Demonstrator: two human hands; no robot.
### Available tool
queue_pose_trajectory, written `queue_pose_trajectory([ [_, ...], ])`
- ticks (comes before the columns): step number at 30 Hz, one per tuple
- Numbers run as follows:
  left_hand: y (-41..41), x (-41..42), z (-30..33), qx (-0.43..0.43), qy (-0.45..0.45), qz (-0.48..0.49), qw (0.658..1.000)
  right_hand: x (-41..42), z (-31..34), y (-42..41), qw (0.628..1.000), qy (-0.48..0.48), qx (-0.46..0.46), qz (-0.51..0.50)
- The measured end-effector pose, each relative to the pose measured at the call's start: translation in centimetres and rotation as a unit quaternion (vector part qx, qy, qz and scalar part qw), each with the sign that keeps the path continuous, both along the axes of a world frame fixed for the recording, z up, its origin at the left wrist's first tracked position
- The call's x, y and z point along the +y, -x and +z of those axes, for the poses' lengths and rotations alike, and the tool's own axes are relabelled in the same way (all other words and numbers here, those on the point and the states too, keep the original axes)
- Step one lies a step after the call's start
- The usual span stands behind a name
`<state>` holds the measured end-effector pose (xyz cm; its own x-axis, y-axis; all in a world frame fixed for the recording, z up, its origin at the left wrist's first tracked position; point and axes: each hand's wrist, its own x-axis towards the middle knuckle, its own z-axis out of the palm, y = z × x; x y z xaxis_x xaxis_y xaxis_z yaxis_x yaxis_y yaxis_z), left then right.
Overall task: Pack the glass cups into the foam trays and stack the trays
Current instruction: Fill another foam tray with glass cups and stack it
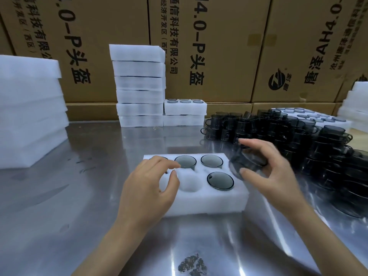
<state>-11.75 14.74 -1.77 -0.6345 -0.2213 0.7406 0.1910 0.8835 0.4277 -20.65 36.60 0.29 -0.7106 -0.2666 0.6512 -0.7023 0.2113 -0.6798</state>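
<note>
The foam tray (199, 202) lies on the metal table (69, 226) with cups in its far cells and its near right cell. Over its left end hovers the left hand (147, 188), fingers loose and empty. Beside its right end the right hand (272, 176) grips a dark glass cup (246, 163), blurred, probably tilted.

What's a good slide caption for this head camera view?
Right hand carries a dark glass cup toward a half-filled foam tray while the left hand hovers over it.
</note>
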Motion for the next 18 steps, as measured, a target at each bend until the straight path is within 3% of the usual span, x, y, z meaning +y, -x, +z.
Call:
queue_pose_trajectory([
  [3,0.0,0.0,0.0,-0.004,-0.005,0.003,1.0,-2.6,1.0,-1.6,0.99,-0.054,0.016,0.127],
  [6,0.0,-0.2,0.0,-0.008,-0.008,0.008,1.0,-5.1,1.1,-2.0,0.975,-0.138,0.004,0.175],
  [13,0.0,-0.3,0.1,-0.046,-0.01,0.007,0.999,-5.9,0.8,-0.8,0.947,-0.21,-0.11,0.217],
  [18,0.2,-0.5,-0.2,-0.1,-0.019,0.016,0.995,-6.2,1.1,-0.6,0.945,-0.243,-0.102,0.194],
])
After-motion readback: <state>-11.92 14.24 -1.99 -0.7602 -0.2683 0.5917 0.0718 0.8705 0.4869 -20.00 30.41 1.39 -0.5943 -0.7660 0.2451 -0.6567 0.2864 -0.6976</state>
